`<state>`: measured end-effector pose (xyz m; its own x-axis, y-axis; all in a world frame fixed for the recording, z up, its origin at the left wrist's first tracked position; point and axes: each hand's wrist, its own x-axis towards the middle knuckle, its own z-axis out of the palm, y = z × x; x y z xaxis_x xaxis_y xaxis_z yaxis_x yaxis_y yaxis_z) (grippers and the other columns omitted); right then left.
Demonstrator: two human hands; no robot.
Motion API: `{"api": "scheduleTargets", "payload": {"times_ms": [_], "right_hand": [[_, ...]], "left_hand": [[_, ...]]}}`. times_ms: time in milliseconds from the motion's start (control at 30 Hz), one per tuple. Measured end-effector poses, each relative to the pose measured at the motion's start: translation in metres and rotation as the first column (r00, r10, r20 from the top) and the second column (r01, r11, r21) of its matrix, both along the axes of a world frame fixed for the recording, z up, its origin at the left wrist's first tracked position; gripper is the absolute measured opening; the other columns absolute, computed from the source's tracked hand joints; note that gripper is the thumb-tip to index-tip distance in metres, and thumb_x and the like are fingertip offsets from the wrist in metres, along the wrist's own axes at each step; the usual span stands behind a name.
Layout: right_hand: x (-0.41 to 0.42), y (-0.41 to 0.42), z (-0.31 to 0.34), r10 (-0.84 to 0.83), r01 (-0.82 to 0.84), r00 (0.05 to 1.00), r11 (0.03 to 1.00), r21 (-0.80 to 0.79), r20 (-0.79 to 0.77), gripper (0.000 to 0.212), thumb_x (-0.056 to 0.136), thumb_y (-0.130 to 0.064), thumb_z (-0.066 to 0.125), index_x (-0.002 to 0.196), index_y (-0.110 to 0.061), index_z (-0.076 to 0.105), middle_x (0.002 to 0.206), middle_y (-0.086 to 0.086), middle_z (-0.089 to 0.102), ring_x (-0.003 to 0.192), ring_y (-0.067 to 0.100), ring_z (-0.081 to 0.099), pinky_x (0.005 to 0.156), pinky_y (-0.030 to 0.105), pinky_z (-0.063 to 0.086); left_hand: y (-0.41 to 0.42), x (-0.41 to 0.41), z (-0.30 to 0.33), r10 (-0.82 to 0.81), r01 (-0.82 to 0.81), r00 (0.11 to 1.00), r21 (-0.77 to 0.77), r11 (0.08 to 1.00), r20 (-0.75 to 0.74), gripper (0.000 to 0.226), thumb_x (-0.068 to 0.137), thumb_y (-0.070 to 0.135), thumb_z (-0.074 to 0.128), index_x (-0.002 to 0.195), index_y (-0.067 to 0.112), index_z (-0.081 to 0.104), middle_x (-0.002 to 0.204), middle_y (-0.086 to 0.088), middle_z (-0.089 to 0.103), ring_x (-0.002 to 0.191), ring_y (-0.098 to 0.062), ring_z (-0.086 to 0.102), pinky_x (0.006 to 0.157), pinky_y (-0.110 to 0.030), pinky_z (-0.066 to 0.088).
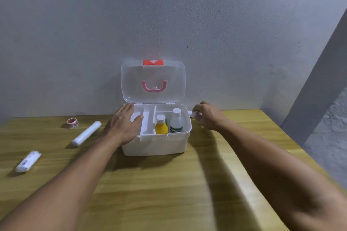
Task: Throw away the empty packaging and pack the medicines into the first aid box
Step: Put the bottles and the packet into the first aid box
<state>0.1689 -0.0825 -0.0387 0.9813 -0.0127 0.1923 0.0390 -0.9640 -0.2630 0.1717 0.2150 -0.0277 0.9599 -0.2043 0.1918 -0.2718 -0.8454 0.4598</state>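
Observation:
A white first aid box (154, 145) stands open at the back of the wooden table, its clear lid (153, 80) upright against the wall. Inside it, on the right, stand a yellow bottle (161, 126) and a white bottle with a green label (176, 121). My left hand (124, 123) lies flat and open over the left part of the box's white tray. My right hand (208, 115) is just right of the box, fingers closed on a small white item (194, 114) that is partly hidden.
Left of the box lie a small red-and-white tape roll (72, 122), a long white roll (86, 133) and a wrapped white bandage pack (28, 161). The grey wall is right behind the box. The table's right edge runs diagonally at the right.

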Motion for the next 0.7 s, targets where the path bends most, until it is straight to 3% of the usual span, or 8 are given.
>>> {"api": "scheduleTargets", "payload": {"times_ms": [267, 367, 500, 567, 700], "right_hand": [[0.019, 0.013, -0.014, 0.014, -0.026, 0.988, 0.997, -0.078, -0.151, 0.028, 0.087, -0.026, 0.053, 0.115, -0.022, 0.054, 0.122, 0.008, 0.062, 0.113, 0.034, 0.054, 0.091, 0.044, 0.044], [0.010, 0.009, -0.009, -0.034, 0.014, 0.981, 0.994, -0.104, -0.191, 0.025, 0.088, -0.033, 0.052, 0.110, -0.021, 0.054, 0.120, 0.008, 0.062, 0.106, 0.031, 0.056, 0.084, 0.039, 0.041], [-0.003, 0.007, 0.025, -0.106, 0.016, 0.879, 0.981, -0.194, -0.464, 0.036, 0.079, -0.030, 0.066, 0.109, -0.010, 0.067, 0.109, 0.008, 0.067, 0.096, 0.026, 0.064, 0.076, 0.032, 0.048], [-0.006, 0.006, 0.037, -0.137, 0.041, 0.877, 0.976, -0.212, -0.460, 0.038, 0.075, -0.030, 0.070, 0.106, -0.009, 0.069, 0.105, 0.008, 0.070, 0.095, 0.026, 0.066, 0.077, 0.032, 0.051], [-0.008, 0.022, 0.042, -0.071, 0.038, 0.951, 0.993, -0.114, -0.302, 0.032, 0.080, -0.028, 0.066, 0.103, -0.006, 0.070, 0.102, 0.010, 0.070, 0.096, 0.029, 0.063, 0.072, 0.032, 0.047]], "left_hand": [[-0.002, 0.000, 0.002, 0.005, -0.005, 1.000, 0.016, 1.000, -0.004, 0.060, 0.099, 0.040, 0.035, 0.151, 0.014, 0.021, 0.161, 0.000, 0.016, 0.150, -0.016, 0.010, 0.120, -0.035, 0.013], [-0.003, 0.000, 0.002, 0.009, -0.009, 1.000, 0.028, 1.000, -0.004, 0.061, 0.099, 0.041, 0.035, 0.151, 0.013, 0.020, 0.161, 0.001, 0.016, 0.150, -0.015, 0.010, 0.121, -0.035, 0.013], [-0.002, 0.001, 0.002, 0.017, -0.016, 1.000, 0.037, 0.999, -0.008, 0.061, 0.098, 0.040, 0.035, 0.151, 0.012, 0.021, 0.161, 0.000, 0.016, 0.150, -0.015, 0.010, 0.121, -0.033, 0.011], [-0.002, 0.001, 0.001, 0.013, -0.013, 1.000, 0.043, 0.999, -0.011, 0.062, 0.098, 0.041, 0.034, 0.151, 0.012, 0.020, 0.162, 0.000, 0.015, 0.150, -0.015, 0.009, 0.122, -0.034, 0.012], [-0.001, 0.000, 0.000, 0.010, -0.010, 1.000, 0.042, 0.999, -0.018, 0.062, 0.098, 0.041, 0.034, 0.151, 0.013, 0.020, 0.162, 0.000, 0.015, 0.150, -0.015, 0.009, 0.121, -0.035, 0.013]]}}
